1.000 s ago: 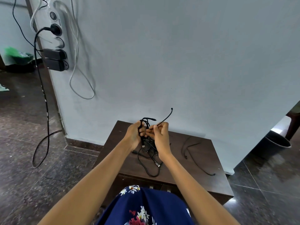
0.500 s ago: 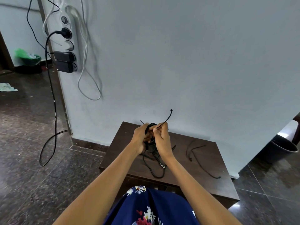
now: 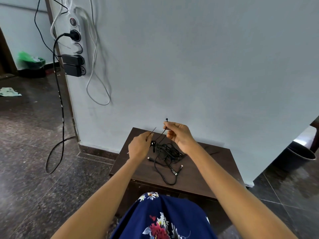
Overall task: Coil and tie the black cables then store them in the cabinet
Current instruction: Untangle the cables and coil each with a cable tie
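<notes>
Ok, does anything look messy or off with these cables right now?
Yes. The black cables sprawl loose on the cabinet, barely coiled, connector ends splayed out, though both hands are pulling the tie.

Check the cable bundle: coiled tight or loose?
Loose. The black cables sprawl on the cabinet top, connector ends splayed; both hands hold only the tie.

A pale blue-grey wall rises behind a low dark wooden cabinet on polished dark stone floor. A white power strip hangs at the wall's left edge; a dark bin stands right.
</notes>
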A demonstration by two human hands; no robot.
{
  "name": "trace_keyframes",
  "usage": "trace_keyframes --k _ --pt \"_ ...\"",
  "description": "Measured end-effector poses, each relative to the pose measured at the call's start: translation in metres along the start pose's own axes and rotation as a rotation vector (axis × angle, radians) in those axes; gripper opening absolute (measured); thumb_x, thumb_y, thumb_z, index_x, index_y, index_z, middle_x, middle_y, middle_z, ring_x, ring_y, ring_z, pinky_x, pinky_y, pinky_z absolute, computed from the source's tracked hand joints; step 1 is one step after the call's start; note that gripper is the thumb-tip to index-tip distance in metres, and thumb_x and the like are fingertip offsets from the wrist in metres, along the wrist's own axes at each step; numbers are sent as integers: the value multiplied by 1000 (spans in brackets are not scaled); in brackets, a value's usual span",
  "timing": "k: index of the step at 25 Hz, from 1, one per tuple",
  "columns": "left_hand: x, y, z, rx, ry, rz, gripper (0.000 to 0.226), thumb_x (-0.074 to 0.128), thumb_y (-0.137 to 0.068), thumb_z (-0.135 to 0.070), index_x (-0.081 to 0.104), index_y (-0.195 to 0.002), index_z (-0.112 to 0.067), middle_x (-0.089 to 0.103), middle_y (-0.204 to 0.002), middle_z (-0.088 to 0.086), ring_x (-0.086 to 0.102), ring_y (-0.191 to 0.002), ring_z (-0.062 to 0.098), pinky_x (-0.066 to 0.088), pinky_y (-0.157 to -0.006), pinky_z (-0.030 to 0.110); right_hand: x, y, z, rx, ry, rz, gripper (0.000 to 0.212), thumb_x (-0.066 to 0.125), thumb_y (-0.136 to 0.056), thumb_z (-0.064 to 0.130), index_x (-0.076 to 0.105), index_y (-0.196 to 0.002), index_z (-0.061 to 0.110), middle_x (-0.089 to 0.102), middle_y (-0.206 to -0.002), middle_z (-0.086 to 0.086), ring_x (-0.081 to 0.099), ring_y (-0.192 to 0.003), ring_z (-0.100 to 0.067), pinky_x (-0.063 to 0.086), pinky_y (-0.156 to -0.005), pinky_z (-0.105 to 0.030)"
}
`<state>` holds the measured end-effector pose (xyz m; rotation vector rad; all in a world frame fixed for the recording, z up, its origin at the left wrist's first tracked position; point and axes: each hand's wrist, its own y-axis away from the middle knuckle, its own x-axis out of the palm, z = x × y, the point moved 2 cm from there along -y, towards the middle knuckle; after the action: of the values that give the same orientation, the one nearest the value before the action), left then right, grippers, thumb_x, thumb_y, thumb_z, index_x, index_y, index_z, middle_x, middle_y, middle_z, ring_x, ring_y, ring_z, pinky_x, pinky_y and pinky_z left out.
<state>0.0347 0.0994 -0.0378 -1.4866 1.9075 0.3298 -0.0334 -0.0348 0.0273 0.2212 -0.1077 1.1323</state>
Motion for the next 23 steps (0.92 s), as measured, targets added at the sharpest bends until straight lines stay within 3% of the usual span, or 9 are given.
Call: trace_keyframes --k 2,4,9,11,14,16,19,21,23 --pt "-4 3 1 180 -220 -38 32 36 -99 -41 61 -117 -31 72 -87 3 67 -85 28 44 -62 32 -4 0 10 110 13 40 6 64 -88 9 66 -87 3 65 -78 -6 61 -51 -5 54 -52 -17" --pt "-6 7 1 340 -445 -42 33 35 -100 -39 55 -126 -33 72 -84 5 68 -81 28 41 -58 31 -7 4 16 193 210 104 10 66 -87 9 66 -90 -1 66 -80 -8 63 -56 -8 56 -55 -17" --pt "-10 11 -4 448 -622 -57 35 41 -99 -23 48 -131 -34 71 -83 4 67 -77 27 36 -54 29 6 10 11 209 651 132 23 69 -84 4 65 -101 -11 63 -73 -11 61 -62 -14 59 -55 -20" --pt "-17 12 -9 410 -601 -72 34 41 -98 -22 52 -128 -32 72 -82 5 68 -76 28 35 -54 30 9 11 6 229 541 148 16 68 -85 5 66 -95 -8 64 -75 -11 62 -62 -13 59 -56 -20" --pt "-27 15 -11 436 -669 -136 24 55 -92 -19 65 -111 -27 69 -63 5 66 -59 27 38 -46 27 2 13 1 275 279 159 18 67 -86 7 66 -99 -6 68 -74 -8 64 -58 -9 58 -56 -19" --pt "-28 15 -10 476 -743 -137 25 54 -91 -17 64 -113 -25 69 -65 3 66 -60 25 36 -45 26 0 14 -3 287 221 156 14 67 -86 6 67 -95 -4 70 -69 -5 65 -55 -7 57 -55 -19" --pt "-20 12 -10 550 -819 -21 36 41 -95 -12 49 -128 -24 68 -79 1 66 -71 22 26 -45 26 3 15 -8 300 288 149 6 67 -85 6 67 -87 0 69 -72 -7 65 -55 -8 57 -54 -19" --pt "-19 12 -15 557 -807 -28 38 41 -96 -13 45 -132 -24 68 -82 1 66 -75 22 31 -48 27 4 15 -11 303 354 145 6 67 -86 7 67 -84 1 67 -73 -8 64 -57 -9 57 -55 -20" --pt "-16 14 -15 447 -678 -53 36 45 -97 -22 43 -132 -19 70 -84 1 67 -77 23 38 -54 30 5 15 -15 259 390 123 8 65 -88 9 65 -84 3 65 -72 -6 62 -60 -10 58 -56 -20"
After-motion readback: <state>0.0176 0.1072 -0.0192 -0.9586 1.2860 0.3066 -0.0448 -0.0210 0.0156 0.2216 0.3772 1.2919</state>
